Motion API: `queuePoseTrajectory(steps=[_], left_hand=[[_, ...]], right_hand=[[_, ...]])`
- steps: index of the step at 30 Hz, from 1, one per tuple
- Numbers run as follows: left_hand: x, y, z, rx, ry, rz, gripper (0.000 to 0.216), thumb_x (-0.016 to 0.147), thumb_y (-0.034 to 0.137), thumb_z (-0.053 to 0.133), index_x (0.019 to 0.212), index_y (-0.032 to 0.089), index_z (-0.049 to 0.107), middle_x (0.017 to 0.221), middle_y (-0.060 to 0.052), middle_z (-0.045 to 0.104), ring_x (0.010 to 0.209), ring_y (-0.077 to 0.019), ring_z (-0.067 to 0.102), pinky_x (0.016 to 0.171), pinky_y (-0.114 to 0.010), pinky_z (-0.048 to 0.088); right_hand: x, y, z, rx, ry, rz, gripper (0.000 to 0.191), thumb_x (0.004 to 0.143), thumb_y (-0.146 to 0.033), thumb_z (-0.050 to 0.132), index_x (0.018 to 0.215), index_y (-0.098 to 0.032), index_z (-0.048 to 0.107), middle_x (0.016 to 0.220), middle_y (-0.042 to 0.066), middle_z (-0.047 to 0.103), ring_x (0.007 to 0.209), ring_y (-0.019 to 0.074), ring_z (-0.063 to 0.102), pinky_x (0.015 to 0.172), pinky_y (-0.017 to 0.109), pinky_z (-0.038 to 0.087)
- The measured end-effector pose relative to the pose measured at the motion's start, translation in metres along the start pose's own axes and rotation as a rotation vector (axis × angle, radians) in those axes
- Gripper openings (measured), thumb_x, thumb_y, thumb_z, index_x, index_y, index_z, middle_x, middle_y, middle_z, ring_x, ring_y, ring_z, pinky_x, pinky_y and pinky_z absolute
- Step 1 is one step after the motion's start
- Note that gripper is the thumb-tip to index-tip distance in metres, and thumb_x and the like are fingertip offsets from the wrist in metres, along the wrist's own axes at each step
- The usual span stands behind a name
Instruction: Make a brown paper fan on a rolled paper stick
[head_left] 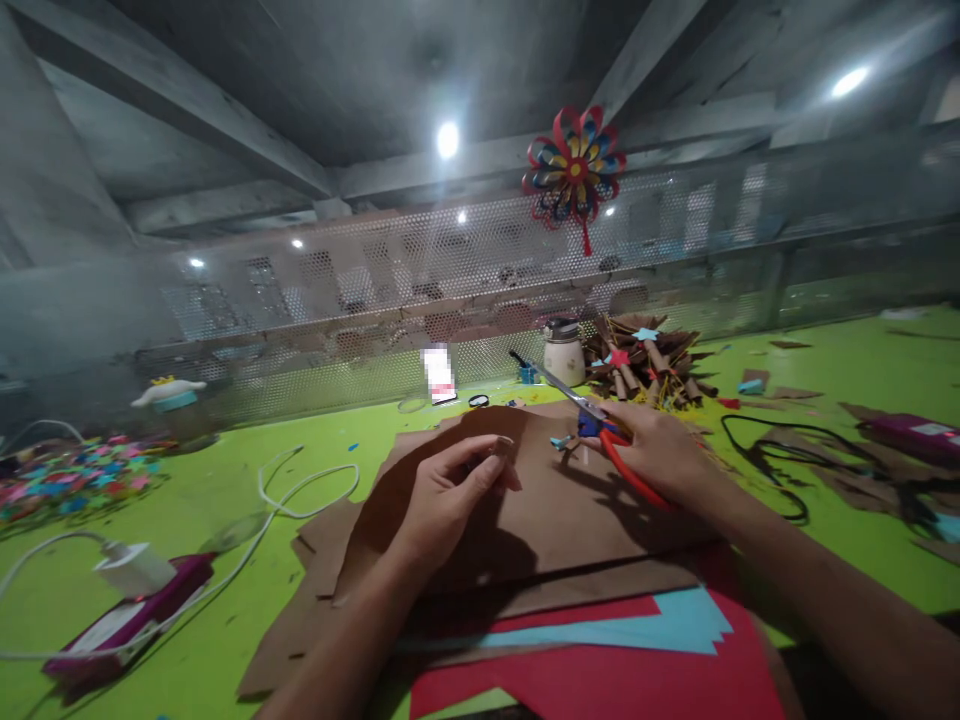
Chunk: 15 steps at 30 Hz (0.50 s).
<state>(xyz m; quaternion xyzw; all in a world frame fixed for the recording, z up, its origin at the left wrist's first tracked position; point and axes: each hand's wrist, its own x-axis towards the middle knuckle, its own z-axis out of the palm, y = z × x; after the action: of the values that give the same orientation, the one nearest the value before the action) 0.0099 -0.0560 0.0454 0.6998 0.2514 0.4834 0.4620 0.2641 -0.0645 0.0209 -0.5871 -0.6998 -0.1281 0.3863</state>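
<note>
My right hand (651, 445) grips a pair of scissors (636, 470) with orange-red handles, its blades pointing up and to the left. A small dark blue patch (589, 425) shows by its fingers; I cannot tell whether it belongs to the scissors. Just left of that is a small light blue scrap (561, 441). My left hand (457, 490) is closed in a pinch, thumb against fingers, and whatever lies between the fingertips is too small to make out. Beneath both hands lie large brown paper sheets (585, 530), over red paper (600, 685) and light blue paper (637, 632).
The green table (225, 470) holds a power strip (131, 620) with a white charger and cable at left. Colourful paper stars (90, 475) lie behind it. At the back stand a lit phone (439, 375), a white jar (564, 358) and rolled brown paper pieces (652, 370). A paper flower (575, 170) hangs above.
</note>
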Motion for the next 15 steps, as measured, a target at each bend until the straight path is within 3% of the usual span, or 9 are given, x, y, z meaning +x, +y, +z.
queuePoseTrajectory(steps=[4,8,15], left_hand=[[0.001,-0.001,-0.001,-0.131,0.008,-0.08,0.022,0.079,0.027,0.062,0.096,0.014,0.058,0.071,-0.005,0.068,0.061,-0.0129,0.061,0.058,-0.024,0.046],[0.004,-0.005,-0.004,-0.24,0.048,-0.17,0.023,0.079,0.03,0.062,0.095,0.016,0.053,0.077,-0.005,0.068,0.067,-0.0149,0.065,0.057,-0.023,0.046],[0.009,-0.018,-0.007,-0.259,0.027,-0.224,0.026,0.077,0.031,0.064,0.091,0.015,0.048,0.073,-0.004,0.067,0.062,-0.014,0.065,0.051,-0.02,0.044]], right_hand=[[0.003,0.016,-0.002,-0.093,-0.178,-0.019,0.034,0.078,-0.029,0.054,0.11,-0.019,0.063,0.101,0.01,0.066,0.087,0.024,0.062,0.072,0.031,0.046],[-0.001,0.028,-0.001,0.009,-0.368,-0.14,0.036,0.075,-0.024,0.055,0.111,-0.024,0.063,0.109,0.008,0.063,0.096,0.022,0.06,0.078,0.03,0.047],[-0.005,0.032,-0.001,0.081,-0.659,-0.176,0.032,0.067,-0.021,0.06,0.097,-0.026,0.069,0.089,0.003,0.069,0.079,0.0203,0.063,0.069,0.028,0.046]])
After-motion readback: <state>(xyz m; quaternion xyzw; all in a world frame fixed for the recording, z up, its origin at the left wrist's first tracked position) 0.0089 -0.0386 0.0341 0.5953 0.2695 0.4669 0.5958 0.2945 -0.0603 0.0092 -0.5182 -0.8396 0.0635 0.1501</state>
